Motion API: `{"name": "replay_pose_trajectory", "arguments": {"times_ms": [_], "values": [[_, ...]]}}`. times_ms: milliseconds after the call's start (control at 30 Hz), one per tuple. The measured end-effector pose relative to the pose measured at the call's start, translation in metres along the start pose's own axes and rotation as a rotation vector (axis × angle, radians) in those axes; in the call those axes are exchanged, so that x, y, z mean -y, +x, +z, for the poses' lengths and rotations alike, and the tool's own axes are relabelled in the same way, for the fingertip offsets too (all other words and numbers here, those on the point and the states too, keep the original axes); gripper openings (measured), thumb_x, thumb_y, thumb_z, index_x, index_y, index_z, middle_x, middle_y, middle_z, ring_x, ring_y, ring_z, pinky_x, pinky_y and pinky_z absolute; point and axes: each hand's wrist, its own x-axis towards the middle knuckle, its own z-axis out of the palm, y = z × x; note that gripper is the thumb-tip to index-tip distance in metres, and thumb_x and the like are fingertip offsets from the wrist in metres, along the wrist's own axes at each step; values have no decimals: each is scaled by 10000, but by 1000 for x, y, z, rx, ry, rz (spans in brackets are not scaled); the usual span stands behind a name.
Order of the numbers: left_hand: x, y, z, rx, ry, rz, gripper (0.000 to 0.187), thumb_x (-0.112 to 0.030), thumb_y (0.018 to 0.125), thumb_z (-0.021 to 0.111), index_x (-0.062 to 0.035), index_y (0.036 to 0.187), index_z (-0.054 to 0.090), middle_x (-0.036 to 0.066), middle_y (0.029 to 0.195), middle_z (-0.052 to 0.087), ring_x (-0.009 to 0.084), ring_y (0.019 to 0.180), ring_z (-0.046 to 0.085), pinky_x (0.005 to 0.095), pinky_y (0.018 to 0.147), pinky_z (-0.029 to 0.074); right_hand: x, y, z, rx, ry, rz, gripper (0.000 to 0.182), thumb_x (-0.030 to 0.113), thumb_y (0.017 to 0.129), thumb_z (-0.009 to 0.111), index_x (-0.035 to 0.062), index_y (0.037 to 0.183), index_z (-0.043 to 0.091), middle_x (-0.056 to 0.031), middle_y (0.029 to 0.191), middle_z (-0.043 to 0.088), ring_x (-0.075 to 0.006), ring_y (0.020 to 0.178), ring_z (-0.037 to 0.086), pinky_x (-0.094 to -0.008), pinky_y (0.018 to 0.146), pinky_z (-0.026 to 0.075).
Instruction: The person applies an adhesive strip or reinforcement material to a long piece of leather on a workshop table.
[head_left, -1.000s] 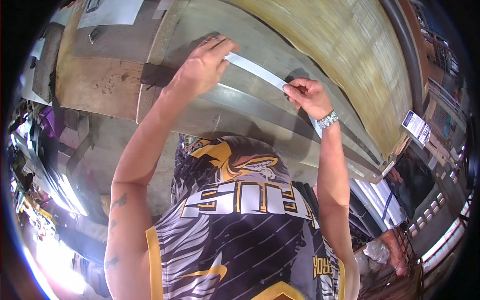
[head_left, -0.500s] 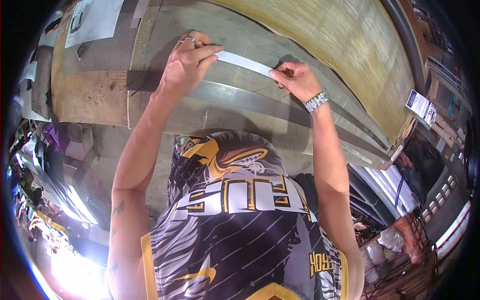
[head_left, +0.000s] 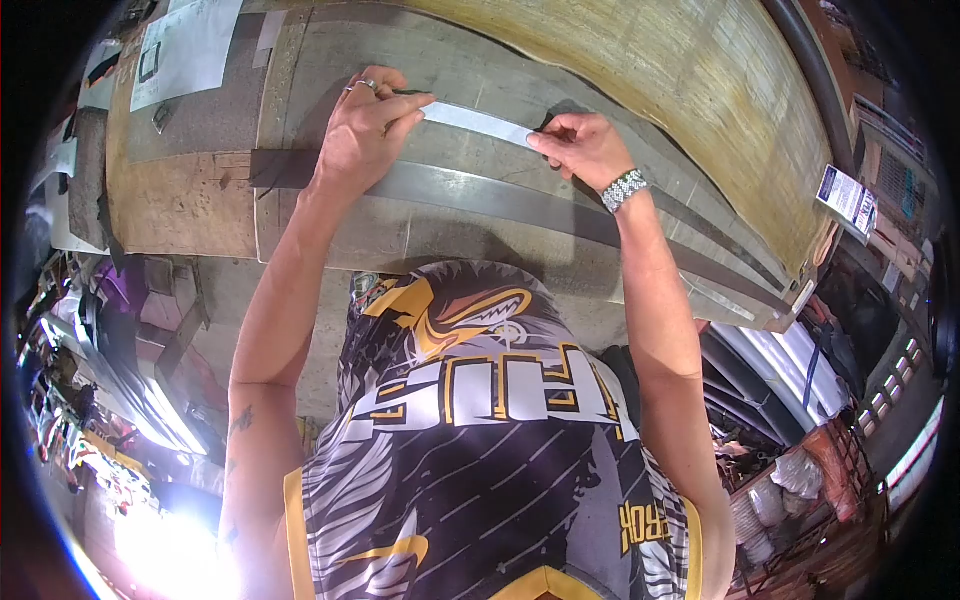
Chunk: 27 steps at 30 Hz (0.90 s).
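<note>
A short white strip [head_left: 478, 124] is stretched between my two hands, above the grey work table [head_left: 400, 230]. Its left end is pinched by my left hand [head_left: 368, 130], which wears a ring; the fingers are closed at that end. My right hand [head_left: 588, 150] pinches the other end between thumb and forefinger, its remaining fingers curled under. Below the strip, a long metal straightedge [head_left: 450, 190] lies across the table, passing under my left forearm. A dark narrow strip [head_left: 710, 230] runs along the table to the right of my right hand.
A large yellowish sheet [head_left: 690, 90] covers the far side of the table. Paper with a drawing [head_left: 190, 55] lies at the upper left. A printed label [head_left: 848, 198] hangs near the right corner. Rolls of material [head_left: 790, 370] stand at lower right, beside a crate of bundles [head_left: 790, 490].
Both hands and the strip have shifted slightly left in view, with the camera view moving a little too. The grip on both ends stays the same.
</note>
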Motion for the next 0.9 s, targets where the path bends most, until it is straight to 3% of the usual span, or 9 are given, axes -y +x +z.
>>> {"name": "replay_pose_trajectory", "arguments": {"times_ms": [900], "values": [[3,-2,2,14,46,-3,253,-123,882,758,-157,1130,794,73,1108,614,186,851,574,328,812,524,-3,4,4,-17,-61,16,291,314,903,777,35,854,711,1,642,628,-69,512,539,-243,486,436]]}}
